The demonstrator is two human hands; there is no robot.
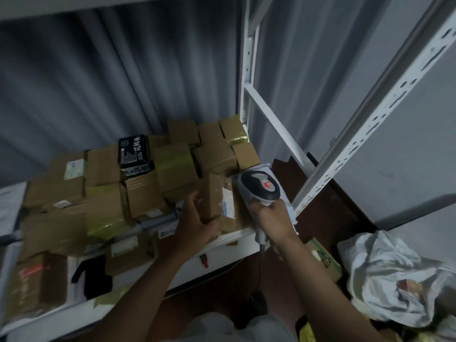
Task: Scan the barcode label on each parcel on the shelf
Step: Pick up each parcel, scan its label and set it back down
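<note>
Head view: the left hand point(195, 218) grips a small cardboard parcel point(215, 193) at the shelf's point(237, 239) front edge, fingers curled round its near side, tipping it up, apparently so that its white barcode label point(227, 202) faces the scanner. At the parcel's 3 o'clock the right hand point(270, 215) is wrapped round the grip of a grey handheld barcode scanner point(261, 185), its head just beside the label and aimed toward it; whether a finger is on the trigger cannot be made out. More taped cardboard parcels point(103, 191) crowd the shelf from 9 to 12 o'clock, among them a black printed box point(133, 151). At 4 o'clock, off the shelf, lies a crumpled white plastic bag point(385, 275).
</note>
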